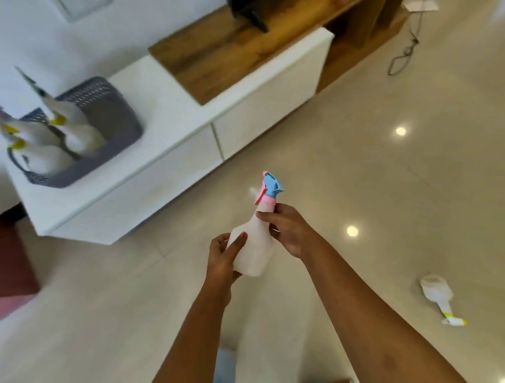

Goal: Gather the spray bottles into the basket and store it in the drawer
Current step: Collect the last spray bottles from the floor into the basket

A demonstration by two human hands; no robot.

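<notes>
A white spray bottle with a pink and blue trigger head (253,245) is held upright in front of me over the floor. My left hand (223,257) grips its lower body. My right hand (287,231) grips its neck and shoulder. A grey perforated basket (116,123) stands on the white cabinet (174,102) at the left, holding three white spray bottles with yellow collars (76,130). Another white spray bottle with a yellow collar (439,296) lies on its side on the floor at the right. The drawer fronts (266,103) of the cabinet are closed.
A wooden top section (221,52) of the cabinet bears a dark screen stand (249,8). A cable (405,53) trails on the glossy tiled floor at the upper right. A dark red and pink piece of furniture (5,265) stands at the left edge.
</notes>
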